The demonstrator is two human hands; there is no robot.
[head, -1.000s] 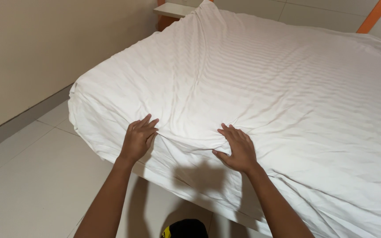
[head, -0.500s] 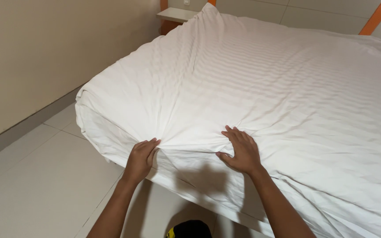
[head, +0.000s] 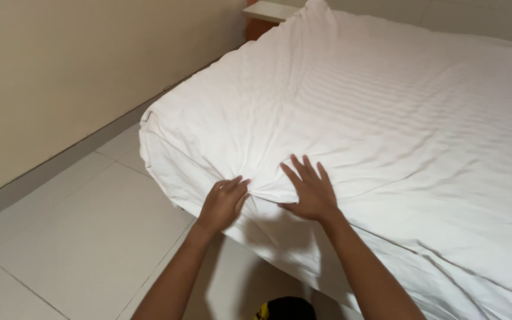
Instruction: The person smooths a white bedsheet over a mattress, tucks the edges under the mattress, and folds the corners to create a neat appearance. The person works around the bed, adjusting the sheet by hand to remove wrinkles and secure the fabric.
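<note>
A white striped bed sheet (head: 386, 112) covers a mattress and hangs over its near edge. My left hand (head: 223, 203) rests at that edge with its fingers curled into a gathered fold of the sheet. My right hand (head: 309, 189) lies flat on top of the sheet just to the right, fingers spread, pressing the cloth down. Wrinkles fan out from between the two hands. The two hands are close together, a few fingers' width apart.
Pale floor tiles (head: 78, 237) lie left of the bed, bounded by a beige wall (head: 60, 71) with a grey skirting. A small bedside table (head: 268, 12) stands at the bed's far corner. A dark object with yellow (head: 285, 309) shows at the bottom edge.
My hands have come closer together along the bed's edge. The left hand now bunches the sheet where it earlier rested with its fingers apart. The view has shifted left.
</note>
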